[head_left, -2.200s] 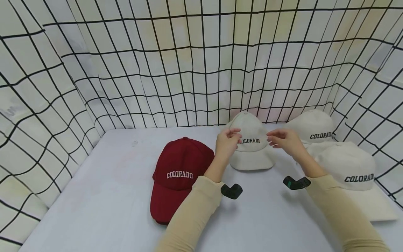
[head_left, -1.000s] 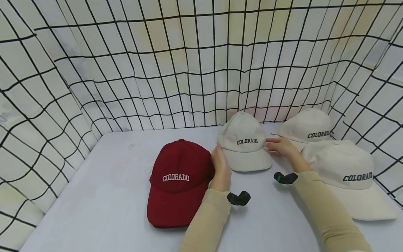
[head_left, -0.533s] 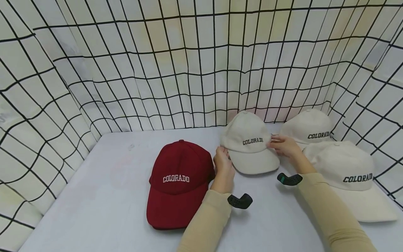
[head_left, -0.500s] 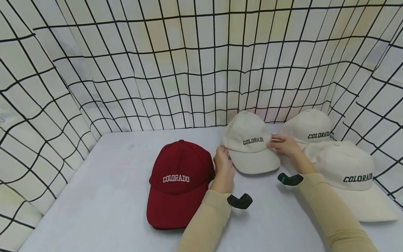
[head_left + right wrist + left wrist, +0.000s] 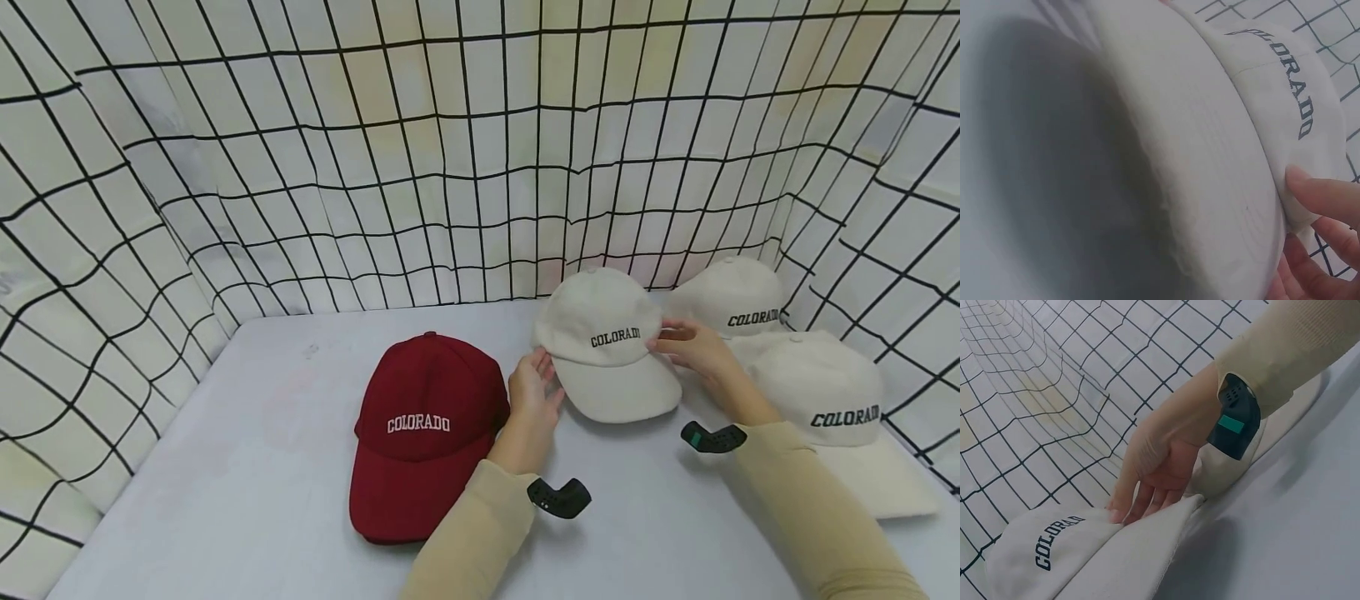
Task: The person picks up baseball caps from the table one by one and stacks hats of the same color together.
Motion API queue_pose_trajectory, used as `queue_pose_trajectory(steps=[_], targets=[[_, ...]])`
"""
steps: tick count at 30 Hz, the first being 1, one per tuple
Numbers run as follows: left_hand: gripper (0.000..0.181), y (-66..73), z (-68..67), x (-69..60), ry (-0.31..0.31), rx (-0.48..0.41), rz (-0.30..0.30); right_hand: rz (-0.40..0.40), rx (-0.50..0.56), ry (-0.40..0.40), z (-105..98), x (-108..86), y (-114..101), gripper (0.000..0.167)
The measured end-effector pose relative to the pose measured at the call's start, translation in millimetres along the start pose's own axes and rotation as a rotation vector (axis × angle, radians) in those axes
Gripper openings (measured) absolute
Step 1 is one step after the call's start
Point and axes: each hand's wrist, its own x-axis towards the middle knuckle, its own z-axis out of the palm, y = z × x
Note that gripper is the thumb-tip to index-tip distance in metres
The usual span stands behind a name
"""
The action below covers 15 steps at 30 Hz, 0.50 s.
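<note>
The right hand (image 5: 696, 348) grips the right side of a white cap (image 5: 600, 308); the right wrist view shows its thumb (image 5: 1322, 195) pressed on the cap just beside the last letter of "COLORADO", with the fingers bent round behind. The left hand (image 5: 529, 402) touches the cap's left side, where crown and brim meet; whether it pinches the cap or merely rests against it, I cannot tell. The cap is near the back edge of the white counter (image 5: 247, 467), right of the middle, its brim pointing to the front edge and turned a little to the right. The brim stands clear of the counter, with a dark shadow below it; whether the back of the crown touches down is hidden

Each wrist carries a black gadget, the left one (image 5: 558, 498) and the right one (image 5: 712, 437), below beige sleeves (image 5: 472, 533). Just left of the left hand, a red cap (image 5: 435, 471) lies on the counter with its brim toward the front edge. Beyond the right hand, a second white cap (image 5: 738, 292) sits at the back right corner, and a third white cap (image 5: 817, 379) lies nearer, along the right edge. A black net (image 5: 539, 107) rises behind the back edge and along both sides
</note>
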Motion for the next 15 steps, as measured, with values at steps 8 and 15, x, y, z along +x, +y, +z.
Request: queue_pose_trajectory(steps=[8,15], targets=[[0.045,-4.7,-9.6,-15.2,-0.050,0.054,-0.051,-0.031,0.021,-0.016,-8,-19.1,4,0.082],[0.044,-6.7,-10.6,-29.0,-0.069,0.060,-0.019,-0.084,-0.050,-0.017,-13,-35.9,-2,0.080]])
